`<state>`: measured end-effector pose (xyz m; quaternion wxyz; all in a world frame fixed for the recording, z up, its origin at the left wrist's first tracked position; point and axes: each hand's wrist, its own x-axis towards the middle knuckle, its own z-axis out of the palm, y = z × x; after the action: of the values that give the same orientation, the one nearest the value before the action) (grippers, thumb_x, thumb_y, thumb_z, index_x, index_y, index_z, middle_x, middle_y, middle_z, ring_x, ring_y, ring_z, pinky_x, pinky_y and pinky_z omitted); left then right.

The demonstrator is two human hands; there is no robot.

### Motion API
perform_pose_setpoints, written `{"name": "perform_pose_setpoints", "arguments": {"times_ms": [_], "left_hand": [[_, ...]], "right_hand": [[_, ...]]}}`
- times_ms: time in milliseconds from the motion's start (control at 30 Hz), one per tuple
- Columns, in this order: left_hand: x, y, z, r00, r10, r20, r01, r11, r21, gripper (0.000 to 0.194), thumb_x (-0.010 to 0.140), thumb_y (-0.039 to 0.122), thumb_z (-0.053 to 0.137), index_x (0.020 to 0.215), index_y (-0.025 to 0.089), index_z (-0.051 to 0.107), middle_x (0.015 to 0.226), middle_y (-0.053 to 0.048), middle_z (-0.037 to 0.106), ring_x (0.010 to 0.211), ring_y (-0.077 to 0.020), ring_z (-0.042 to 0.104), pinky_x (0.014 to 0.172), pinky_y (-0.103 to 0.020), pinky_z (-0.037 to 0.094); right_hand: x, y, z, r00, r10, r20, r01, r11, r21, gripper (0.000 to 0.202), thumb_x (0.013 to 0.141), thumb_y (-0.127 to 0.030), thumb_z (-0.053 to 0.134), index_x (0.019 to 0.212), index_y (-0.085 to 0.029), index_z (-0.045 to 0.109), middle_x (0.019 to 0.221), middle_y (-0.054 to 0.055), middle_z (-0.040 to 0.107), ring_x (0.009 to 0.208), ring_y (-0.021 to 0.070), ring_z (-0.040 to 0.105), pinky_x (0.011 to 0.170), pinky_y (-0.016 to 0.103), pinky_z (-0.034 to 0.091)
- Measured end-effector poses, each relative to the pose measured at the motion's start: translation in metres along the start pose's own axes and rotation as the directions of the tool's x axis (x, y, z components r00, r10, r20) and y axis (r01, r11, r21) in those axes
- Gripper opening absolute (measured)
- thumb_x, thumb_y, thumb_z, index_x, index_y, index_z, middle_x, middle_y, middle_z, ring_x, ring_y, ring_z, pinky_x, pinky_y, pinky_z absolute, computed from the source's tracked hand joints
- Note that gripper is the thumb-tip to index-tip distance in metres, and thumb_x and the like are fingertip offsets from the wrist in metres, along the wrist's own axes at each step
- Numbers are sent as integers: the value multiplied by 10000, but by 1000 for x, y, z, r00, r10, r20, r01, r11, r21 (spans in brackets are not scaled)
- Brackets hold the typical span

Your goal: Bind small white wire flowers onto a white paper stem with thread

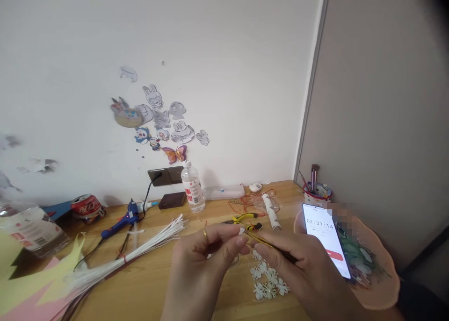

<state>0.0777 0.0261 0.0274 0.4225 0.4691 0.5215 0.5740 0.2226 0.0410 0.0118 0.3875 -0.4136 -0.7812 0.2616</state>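
Over the worktop (150,283), my left hand (196,265) is pinched narrow; my right hand (305,265) grips tweezers (269,242). White flower-shaped knots (271,276) lie near it. If the tips slip, the small white piece (242,231) between my left fingertips could spring loose among them.

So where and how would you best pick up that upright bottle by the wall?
Probably around the labelled middle of the bottle, from the front: it stands upright and rounded, with the wall behind it and the dark box close on its left.
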Motion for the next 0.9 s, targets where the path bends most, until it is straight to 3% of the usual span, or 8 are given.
{"name": "perform_pose_setpoints", "arguments": {"times_ms": [100,200,300,500,667,900], "left_hand": [[1,-2,-1,1000,-3,21,4,1000,-24,52,595,216,699,643,196,703,559,5,687,553,-114,588,530,-162,447],[1,-4,-4,997,-21,70,26,997,-78,53,594,215,704,644,197,703,568,4,694,560,-107,601,528,-146,453],[1,-3,-4,995,-26,97,40,987,-154,41,585,181,710,620,198,700,563,8,696,562,-109,616,561,-156,476],[-4,0,-2,993,-14,115,39,975,-218,54,601,160,696,561,194,686,475,23,662,498,-98,597,534,-150,480],[-5,2,-2,994,-14,109,37,976,-215,37,593,157,701,575,188,690,489,17,669,500,-92,593,519,-135,468],[-6,2,-1,994,-28,106,54,968,-246,49,572,148,712,557,187,687,472,20,664,501,-100,596,529,-150,476]], "right_hand": [[-5,8,7,981,-136,-140,110,977,-182,175,842,-213,421,874,-185,591,712,8,597,613,126,515,545,230,373],[-9,16,12,933,-282,-225,208,929,-305,252,829,-170,449,1058,-191,553,848,31,627,754,149,567,651,255,414],[-10,20,14,890,-359,-280,223,881,-418,260,819,-176,474,1063,-178,563,769,35,617,710,159,565,622,271,415],[-11,19,9,760,-568,-316,278,724,-631,319,777,-84,485,1081,-138,561,622,19,570,572,137,503,566,271,369],[-9,19,5,759,-585,-284,285,692,-664,320,774,-68,471,1073,-139,559,627,26,589,591,145,504,624,293,384],[-6,18,4,717,-632,-295,318,672,-668,341,727,-40,508,1054,-121,563,600,15,585,564,137,489,611,291,378]]}}
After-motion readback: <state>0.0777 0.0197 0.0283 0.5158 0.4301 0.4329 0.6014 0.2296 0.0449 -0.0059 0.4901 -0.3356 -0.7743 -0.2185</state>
